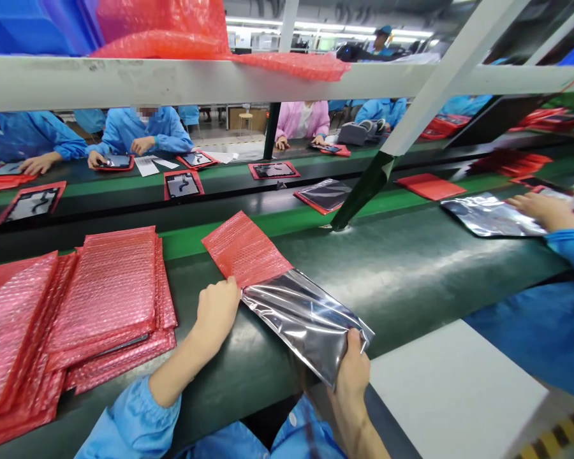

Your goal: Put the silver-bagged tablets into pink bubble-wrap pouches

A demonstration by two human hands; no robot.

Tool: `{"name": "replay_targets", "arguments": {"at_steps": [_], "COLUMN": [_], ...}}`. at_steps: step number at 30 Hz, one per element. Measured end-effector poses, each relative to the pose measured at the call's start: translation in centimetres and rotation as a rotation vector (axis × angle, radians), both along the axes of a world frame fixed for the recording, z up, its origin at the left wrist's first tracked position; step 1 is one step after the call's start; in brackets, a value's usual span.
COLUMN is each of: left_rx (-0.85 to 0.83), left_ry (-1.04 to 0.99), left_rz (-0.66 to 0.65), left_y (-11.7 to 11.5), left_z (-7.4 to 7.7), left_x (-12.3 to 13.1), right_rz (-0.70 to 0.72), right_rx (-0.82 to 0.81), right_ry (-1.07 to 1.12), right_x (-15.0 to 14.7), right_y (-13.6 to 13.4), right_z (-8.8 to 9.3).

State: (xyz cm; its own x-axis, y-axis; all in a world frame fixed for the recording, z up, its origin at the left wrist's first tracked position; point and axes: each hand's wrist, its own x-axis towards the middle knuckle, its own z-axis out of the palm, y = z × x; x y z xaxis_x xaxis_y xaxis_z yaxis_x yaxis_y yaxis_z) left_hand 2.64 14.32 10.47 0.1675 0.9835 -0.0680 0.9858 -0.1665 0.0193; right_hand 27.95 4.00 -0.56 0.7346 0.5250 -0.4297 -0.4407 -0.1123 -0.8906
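A flat dark panel in a shiny clear film bag (301,319) lies slantwise in front of me, its far end inside the mouth of a red bubble-wrap pouch (249,248). My left hand (219,312) is closed on the pouch's near edge, where pouch and film meet. My right hand (353,366) grips the near right end of the bagged panel, thumb on top. The pouch rests over the green bench top, while the bagged end is tilted toward me. How deep the panel sits in the pouch is hidden.
Stacks of red bubble-wrap pouches (110,280) stand at my left. Beyond the bench, a belt (229,185) carries several panels on red pouches. A slanted post (368,185) rises ahead right under a white rail (172,83). A co-worker's hand (545,210) touches another bagged panel (492,215).
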Motion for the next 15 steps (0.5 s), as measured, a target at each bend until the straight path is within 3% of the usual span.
{"name": "replay_targets", "arguments": {"at_steps": [4,8,15], "left_rx": [0.016,0.018,-0.103], "left_ry": [0.002,0.033,0.019], "left_rz": [-0.122,-0.287,-0.245], "left_y": [-2.0,-2.6,-0.7], "left_z": [0.8,0.6,-0.6], "left_x": [1.3,2.3,0.7], "right_rz": [-0.038,-0.044,-0.076], "right_rx": [-0.001,-0.028,-0.022], "right_ry": [-0.013,0.013,0.055], "right_x": [-0.6,-0.5,0.2], "right_y": [0.1,-0.6,-0.9], "right_z": [0.9,0.8,-0.5]}}
